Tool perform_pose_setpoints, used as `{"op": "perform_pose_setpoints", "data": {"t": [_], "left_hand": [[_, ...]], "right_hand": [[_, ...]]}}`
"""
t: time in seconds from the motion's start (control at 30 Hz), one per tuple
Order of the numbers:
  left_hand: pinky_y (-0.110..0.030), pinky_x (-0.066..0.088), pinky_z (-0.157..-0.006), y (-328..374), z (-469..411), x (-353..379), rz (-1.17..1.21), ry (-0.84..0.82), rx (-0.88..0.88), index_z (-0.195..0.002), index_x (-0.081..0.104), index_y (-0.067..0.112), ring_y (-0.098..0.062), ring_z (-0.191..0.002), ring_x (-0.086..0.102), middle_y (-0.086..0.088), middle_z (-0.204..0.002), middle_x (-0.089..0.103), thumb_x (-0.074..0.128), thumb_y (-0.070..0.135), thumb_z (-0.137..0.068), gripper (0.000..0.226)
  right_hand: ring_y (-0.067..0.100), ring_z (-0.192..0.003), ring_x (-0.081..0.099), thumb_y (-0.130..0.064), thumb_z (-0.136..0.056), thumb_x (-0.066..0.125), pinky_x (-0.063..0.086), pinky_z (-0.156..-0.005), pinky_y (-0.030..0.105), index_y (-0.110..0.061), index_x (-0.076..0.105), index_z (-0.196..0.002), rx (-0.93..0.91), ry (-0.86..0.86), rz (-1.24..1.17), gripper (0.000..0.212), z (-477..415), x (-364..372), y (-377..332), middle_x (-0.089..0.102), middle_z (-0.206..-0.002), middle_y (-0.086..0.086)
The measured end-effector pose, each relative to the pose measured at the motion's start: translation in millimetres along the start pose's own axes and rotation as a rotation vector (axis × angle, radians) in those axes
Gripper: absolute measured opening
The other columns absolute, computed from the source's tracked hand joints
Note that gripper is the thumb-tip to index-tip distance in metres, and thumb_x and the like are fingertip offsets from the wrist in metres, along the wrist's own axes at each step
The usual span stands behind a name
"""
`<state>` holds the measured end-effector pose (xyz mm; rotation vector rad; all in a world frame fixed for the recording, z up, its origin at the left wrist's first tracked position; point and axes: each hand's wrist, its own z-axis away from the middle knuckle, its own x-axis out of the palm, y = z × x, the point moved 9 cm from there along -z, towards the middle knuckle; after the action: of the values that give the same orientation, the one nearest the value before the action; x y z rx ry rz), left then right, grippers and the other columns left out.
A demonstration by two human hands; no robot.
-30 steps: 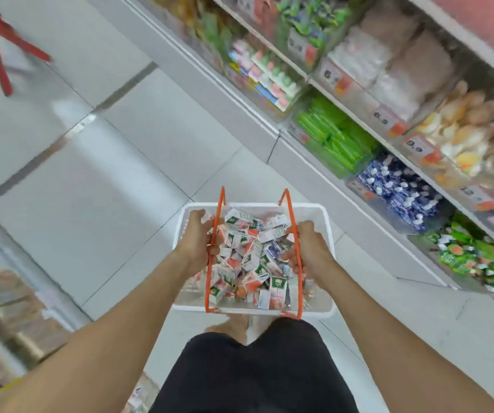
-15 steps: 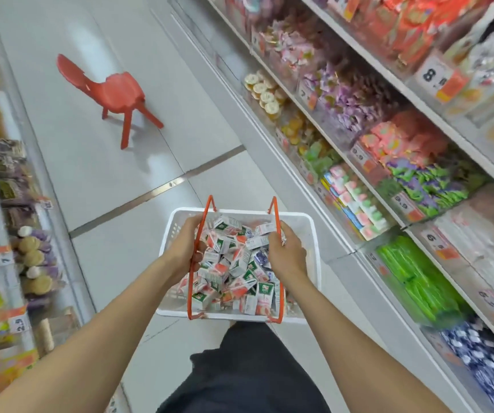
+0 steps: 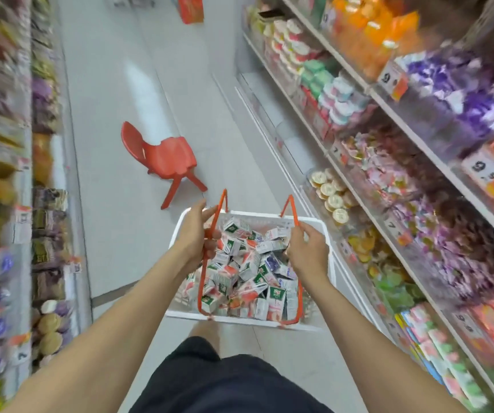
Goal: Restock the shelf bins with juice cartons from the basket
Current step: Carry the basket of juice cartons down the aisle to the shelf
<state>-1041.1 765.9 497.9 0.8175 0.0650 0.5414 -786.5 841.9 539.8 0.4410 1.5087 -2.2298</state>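
Note:
A white basket (image 3: 327, 251) with two orange handles hangs in front of me, filled with several small juice cartons (image 3: 248, 272) in green, red and purple print. My left hand (image 3: 196, 234) grips the left orange handle, with the index finger stretched forward. My right hand (image 3: 305, 251) holds the right orange handle from the outside. The shelf bins (image 3: 388, 180) run along the right side of the aisle, packed with snacks and jelly cups behind clear fronts.
A small red plastic chair (image 3: 165, 159) stands in the aisle just ahead of the basket, slightly left. Another shelf rack (image 3: 16, 204) lines the left side. A red box (image 3: 190, 7) sits on the floor far down the aisle.
The view has swung up along the aisle; the red chair now sits much closer, just ahead of the basket. Both hands keep hold of the handles, and the left index finger has stretched out.

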Motion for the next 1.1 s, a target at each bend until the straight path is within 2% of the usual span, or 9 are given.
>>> {"op": "perform_pose_setpoints", "data": {"t": [0.13,0.4,0.53,0.63,0.67,0.7,0.77,0.87,1.1], "left_hand": [[-0.028,0.024,-0.051,94,-78,-13,-0.042,-0.082,0.031,-0.141,0.059,0.04,-0.013,-0.053,0.026,-0.001,-0.069,0.044,0.035,0.07,-0.098,0.058],[-0.03,0.03,-0.053,269,-235,-18,-0.426,-0.189,0.083,-0.117,0.064,0.047,-0.013,-0.055,0.034,-0.003,-0.075,0.047,0.032,0.082,-0.094,0.052],[-0.03,0.032,-0.052,327,-342,-7,-0.629,-0.188,0.062,-0.122,0.056,0.036,-0.016,-0.058,0.036,-0.009,-0.087,0.051,0.034,0.087,-0.088,0.064],[-0.032,0.033,-0.055,359,-422,-1,-0.766,-0.201,0.054,-0.139,0.055,0.03,-0.019,-0.062,0.038,-0.003,-0.091,0.048,0.03,0.098,-0.08,0.093],[-0.032,0.035,-0.056,367,-445,-1,-0.811,-0.195,0.046,-0.142,0.055,0.025,-0.019,-0.061,0.042,-0.023,-0.099,0.063,0.03,0.101,-0.078,0.102],[-0.031,0.04,-0.058,374,-468,-1,-0.845,-0.198,0.042,-0.142,0.056,0.023,-0.019,-0.062,0.05,-0.024,-0.138,0.06,0.029,0.103,-0.077,0.106],[-0.044,0.059,-0.077,386,-514,-5,-0.889,-0.202,0.041,-0.141,0.057,0.04,-0.031,-0.091,0.072,-0.015,-0.151,0.054,0.028,0.106,-0.073,0.1],[-0.07,0.027,-0.119,397,-575,-2,-0.961,-0.273,0.039,-0.15,0.041,0.056,-0.048,-0.146,0.035,-0.016,-0.16,0.038,0.02,0.107,-0.072,0.096],[-0.062,0.049,-0.102,414,-726,29,-1.086,-0.412,0.178,-0.161,0.033,0.041,-0.045,-0.131,0.057,-0.022,-0.158,0.046,0.04,0.025,-0.11,0.054]], "right_hand": [[0.021,-0.098,0.07,-0.041,-0.098,0.05,0.058,-0.087,0.043,-0.034,0.074,-0.117,0.051,0.163,-0.053,0.032,-72,44,-63,0.073,-0.099,-0.012],[0.034,-0.105,0.071,-0.064,-0.089,0.045,0.058,-0.092,0.063,-0.071,0.054,-0.106,0.15,0.239,-0.139,0.02,-213,135,-142,0.073,-0.11,-0.008],[0.041,-0.124,0.064,-0.081,-0.083,0.045,0.052,-0.104,0.064,-0.047,0.046,-0.141,0.278,0.262,-0.26,0.067,-311,189,-125,0.072,-0.128,0.008],[0.038,-0.109,0.071,-0.08,-0.086,0.041,0.058,-0.096,0.059,-0.034,0.064,-0.121,0.355,0.261,-0.285,0.062,-357,213,-162,0.076,-0.113,0.008],[0.036,-0.098,0.073,-0.077,-0.088,0.039,0.06,-0.09,0.056,-0.031,0.065,-0.105,0.371,0.258,-0.279,0.055,-371,222,-169,0.076,-0.102,0.008],[0.033,-0.089,0.073,-0.075,-0.089,0.037,0.061,-0.085,0.054,-0.03,0.063,-0.096,0.385,0.256,-0.278,0.053,-385,232,-177,0.075,-0.095,0.008],[0.027,-0.082,0.069,-0.074,-0.09,0.037,0.061,-0.082,0.056,-0.028,0.062,-0.096,0.416,0.243,-0.263,0.053,-418,256,-184,0.074,-0.092,0.007],[0.027,-0.073,0.061,-0.061,-0.088,0.042,0.057,-0.076,0.057,-0.03,0.06,-0.093,0.433,0.204,-0.27,0.036,-472,293,-175,0.064,-0.078,0.0],[0.02,-0.068,0.057,-0.059,-0.084,0.044,0.054,-0.074,0.049,-0.023,0.057,-0.118,0.533,0.192,-0.241,0.051,-577,357,-156,0.055,-0.075,-0.013]]}}
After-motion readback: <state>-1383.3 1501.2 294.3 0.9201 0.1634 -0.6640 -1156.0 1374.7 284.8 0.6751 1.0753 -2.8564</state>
